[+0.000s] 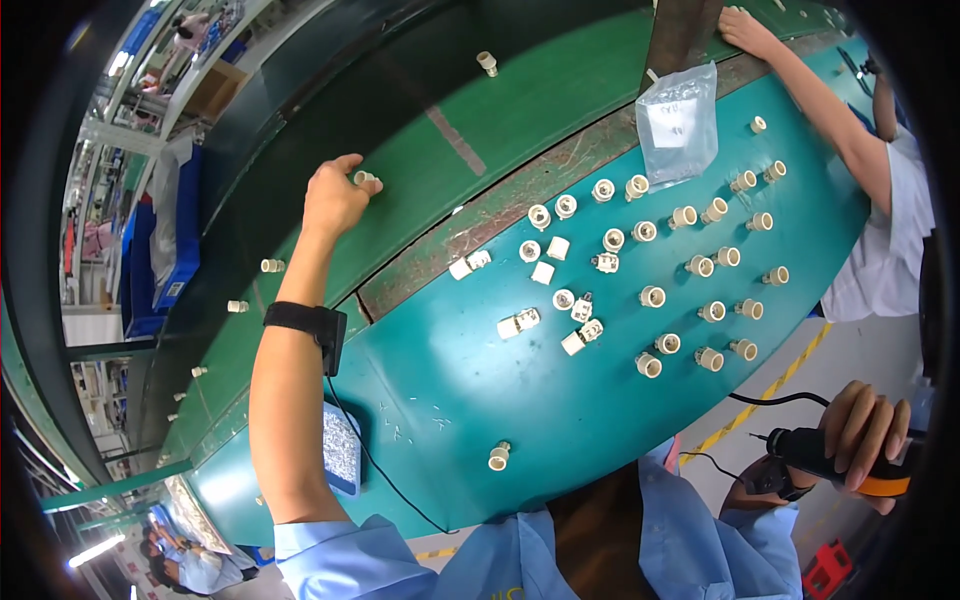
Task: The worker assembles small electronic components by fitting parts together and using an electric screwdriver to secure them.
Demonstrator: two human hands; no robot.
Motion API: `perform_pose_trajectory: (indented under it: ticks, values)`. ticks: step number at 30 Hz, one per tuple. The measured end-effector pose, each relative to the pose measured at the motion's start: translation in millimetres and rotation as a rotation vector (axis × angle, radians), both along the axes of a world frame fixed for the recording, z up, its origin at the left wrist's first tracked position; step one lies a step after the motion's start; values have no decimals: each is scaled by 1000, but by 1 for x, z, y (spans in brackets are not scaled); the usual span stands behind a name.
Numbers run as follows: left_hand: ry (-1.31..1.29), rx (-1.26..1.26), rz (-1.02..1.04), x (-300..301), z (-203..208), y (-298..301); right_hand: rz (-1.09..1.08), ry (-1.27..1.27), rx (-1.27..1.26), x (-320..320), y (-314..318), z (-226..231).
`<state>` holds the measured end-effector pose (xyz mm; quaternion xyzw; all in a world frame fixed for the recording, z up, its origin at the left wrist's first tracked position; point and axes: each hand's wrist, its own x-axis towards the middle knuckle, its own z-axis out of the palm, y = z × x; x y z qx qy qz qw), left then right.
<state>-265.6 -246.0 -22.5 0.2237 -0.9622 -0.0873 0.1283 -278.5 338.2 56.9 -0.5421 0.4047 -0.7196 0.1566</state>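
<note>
Over green belt [550, 110], cream socket [367, 182] is held between narrowed fingers of left hand [335, 203]; by right hand [862, 440], black screwdriver [806, 449] is gripped, beside worktop [590, 420]. Probably socket is best pinched lightly by sides, and screwdriver kept clear of cable [775, 402].

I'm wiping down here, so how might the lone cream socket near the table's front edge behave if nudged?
The cream socket would probably roll or tip, being round with a stepped body. It looks stiff, its rim a clean circle. It seems light: the left hand holds a similar-looking piece.
</note>
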Motion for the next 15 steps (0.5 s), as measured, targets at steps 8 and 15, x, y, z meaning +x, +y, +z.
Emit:
perform_pose_trajectory:
  ticks: [8,15]
  values:
    - [-109,296,61,-10,-3,6,-128,-58,-27,8,-16,2]
    - [-112,316,-271,33,59,103,-151,-61,-88,21,-17,0]
